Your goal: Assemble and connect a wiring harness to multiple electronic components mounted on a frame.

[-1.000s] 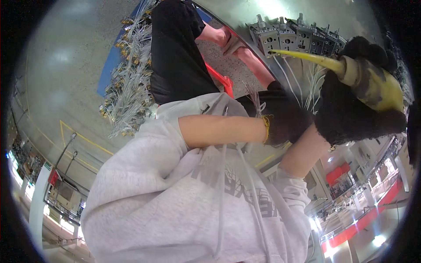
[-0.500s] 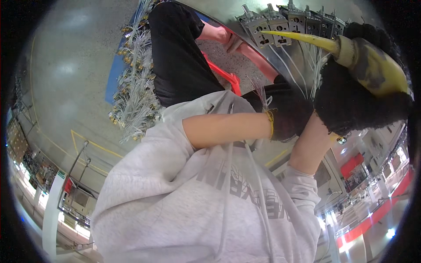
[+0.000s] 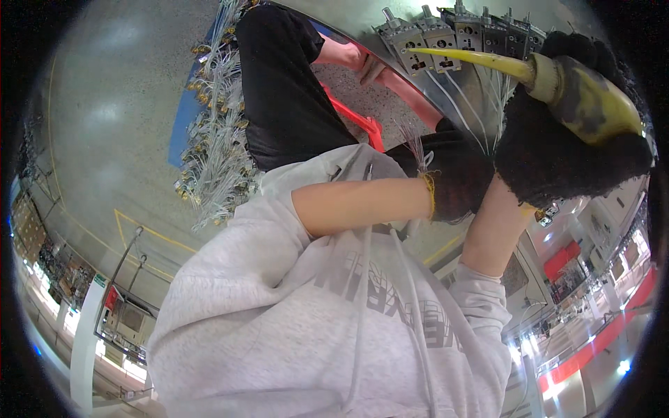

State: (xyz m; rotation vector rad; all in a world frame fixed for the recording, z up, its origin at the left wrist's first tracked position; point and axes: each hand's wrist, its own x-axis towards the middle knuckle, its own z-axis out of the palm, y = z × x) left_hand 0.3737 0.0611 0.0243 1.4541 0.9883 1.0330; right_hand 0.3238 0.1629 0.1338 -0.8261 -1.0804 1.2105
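My right hand (image 3: 557,150), in a black knit glove, is wrapped round a stained yellow squeeze bottle (image 3: 596,101) with a long tapered nozzle. The nozzle points left, and its tip appears in front of a row of metal clamp-like blocks (image 3: 435,45) with knobs on top. White cables (image 3: 460,104) run down from the blocks toward my gloves. My left hand (image 3: 460,184), also black-gloved, lies beside the right wrist; its fingers are hidden. A bundle of thin loose wires (image 3: 418,150) stands up by the left wrist; whether the hand holds it I cannot tell.
A large heap of white cables with yellowish ends (image 3: 216,153) lies on a blue surface (image 3: 182,129) to the left of my black-trousered leg (image 3: 286,90). A red bar (image 3: 359,118) shows between my legs. Shelving and machines stand at the far right and left.
The right hand and the bottle have moved slightly up and left, so the nozzle tip sits a little further left. The left arm has barely moved.
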